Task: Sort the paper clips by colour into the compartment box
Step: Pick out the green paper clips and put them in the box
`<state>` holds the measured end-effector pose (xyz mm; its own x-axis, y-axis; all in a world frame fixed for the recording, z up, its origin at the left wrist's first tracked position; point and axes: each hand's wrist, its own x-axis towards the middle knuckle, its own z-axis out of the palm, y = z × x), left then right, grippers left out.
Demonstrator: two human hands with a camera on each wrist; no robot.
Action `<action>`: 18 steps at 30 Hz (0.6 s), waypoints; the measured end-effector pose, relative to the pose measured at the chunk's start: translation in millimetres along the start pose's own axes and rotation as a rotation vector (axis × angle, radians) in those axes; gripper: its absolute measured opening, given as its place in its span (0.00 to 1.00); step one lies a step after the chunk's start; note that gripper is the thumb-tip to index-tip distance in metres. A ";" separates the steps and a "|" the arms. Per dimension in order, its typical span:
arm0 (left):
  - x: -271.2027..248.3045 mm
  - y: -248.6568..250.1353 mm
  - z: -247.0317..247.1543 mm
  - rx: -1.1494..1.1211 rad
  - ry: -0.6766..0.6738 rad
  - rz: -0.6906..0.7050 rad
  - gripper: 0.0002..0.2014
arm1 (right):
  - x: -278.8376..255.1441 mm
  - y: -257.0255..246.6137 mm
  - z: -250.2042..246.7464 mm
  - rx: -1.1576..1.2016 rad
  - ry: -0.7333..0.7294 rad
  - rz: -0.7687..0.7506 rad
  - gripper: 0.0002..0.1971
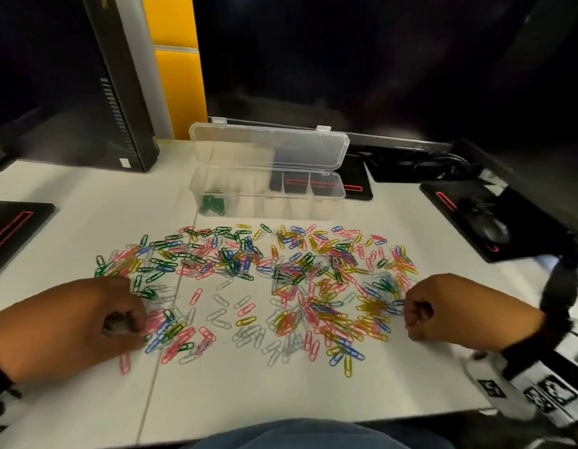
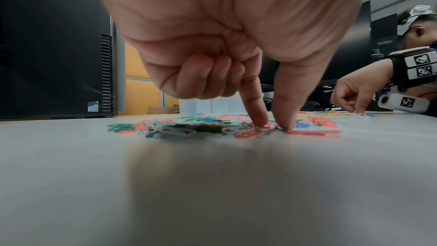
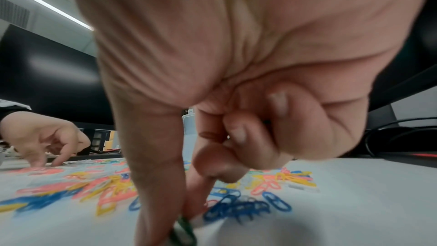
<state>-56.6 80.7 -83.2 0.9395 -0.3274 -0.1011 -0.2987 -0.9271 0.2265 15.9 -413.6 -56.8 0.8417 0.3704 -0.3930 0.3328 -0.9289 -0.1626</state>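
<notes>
- Spreading across the white table point(image 1: 87, 400) just beyond the person's lap, a loose heap of paper clips point(image 1: 255, 280) in pink, yellow, blue, green and white fills the middle ground between both hands.
- On the near left, the left hand point(image 1: 87, 322) rests palm down at the left edge of the heap, wrist low to the table.
- From the left wrist view, its index finger and thumb point(image 2: 287, 117) point straight down with their tips close together among the clips, touching the heap; the other three fingers are curled into the palm. Whether a clip is caught between the two tips cannot be told.
- On the near right, the right hand point(image 1: 459, 306) sits at the right edge of the heap, knuckles up, a black strap with white marker tags point(image 1: 546, 393) on its wrist.
- From the right wrist view, its thumb and index finger reach down and pinch a green clip point(image 3: 183, 231) at the table, with blue clips point(image 3: 236, 209) just beside; the remaining fingers are folded tight.
- Farther back, just behind the heap, stands the clear compartment box point(image 1: 268, 192) with its lid point(image 1: 268, 147) raised; a few green clips point(image 1: 212, 204) lie in its leftmost compartment.
- Black mats with red lines flank the table, and a dark mouse point(image 1: 488, 225) lies on the right one.
- At the far left a black computer tower point(image 1: 119, 92) stands upright, with a yellow panel point(image 1: 177, 59) behind it.
</notes>
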 end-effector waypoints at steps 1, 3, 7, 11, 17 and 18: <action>1.0 -1.0 0.2 -0.041 0.000 -0.016 0.19 | 1.4 0.5 2.0 -0.007 0.001 -0.006 0.05; 0.0 -0.2 -3.5 -0.069 -0.002 -0.018 0.16 | 1.0 -0.7 2.6 -0.001 -0.031 -0.009 0.03; -2.9 2.8 -11.9 -0.038 -0.032 -0.020 0.10 | -6.4 -0.9 -9.6 0.086 0.036 -0.023 0.05; -3.1 5.9 -9.9 0.002 -0.048 -0.028 0.10 | -13.2 4.9 -13.8 0.140 0.069 0.002 0.09; -3.9 16.6 -17.7 0.024 -0.115 -0.037 0.07 | 4.2 14.7 10.6 -0.002 0.032 0.032 0.04; -1.7 19.0 -16.1 0.036 -0.112 -0.020 0.05 | 6.9 20.7 16.3 -0.035 0.046 0.025 0.05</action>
<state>-61.2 66.6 -63.1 0.9211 -0.3256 -0.2134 -0.2881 -0.9388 0.1888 21.7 -430.1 -77.6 0.8685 0.3467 -0.3542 0.3251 -0.9379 -0.1210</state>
